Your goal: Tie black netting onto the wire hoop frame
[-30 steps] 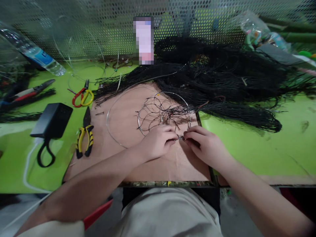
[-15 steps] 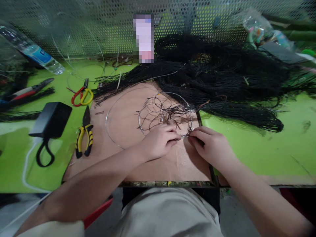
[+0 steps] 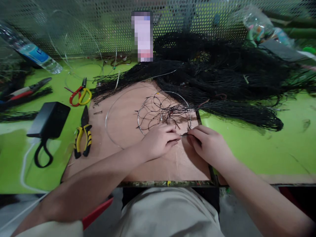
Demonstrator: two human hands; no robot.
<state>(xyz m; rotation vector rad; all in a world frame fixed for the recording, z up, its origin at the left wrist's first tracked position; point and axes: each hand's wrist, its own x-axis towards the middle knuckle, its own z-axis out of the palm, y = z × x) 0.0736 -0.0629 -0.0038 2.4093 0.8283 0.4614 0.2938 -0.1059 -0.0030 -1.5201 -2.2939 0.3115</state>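
On a light brown board (image 3: 158, 169) lies a small wire ring (image 3: 138, 120) with black netting (image 3: 170, 113) spread across it. My left hand (image 3: 159, 141) is closed at the ring's near edge, its thumb and fingers pinched together over the wire. Close by on the right, my right hand (image 3: 209, 143) pinches the same edge, where dark strands meet the wire. My fingers partly cover the near part of the ring. A larger thin wire loop (image 3: 106, 121) extends to the left, passing behind my left forearm.
Black netting (image 3: 222, 79) is heaped at the back and right. Yellow-black pliers (image 3: 83, 138), red-yellow handled cutters (image 3: 81, 95), a black box with a strap (image 3: 50, 120), red-handled pliers (image 3: 31, 89) and a water bottle (image 3: 37, 54) lie left. A perforated metal panel (image 3: 103, 36) stands behind.
My right hand has shifted slightly left along the ring's near edge. My left hand stays nearly where it was. The view has moved a little.
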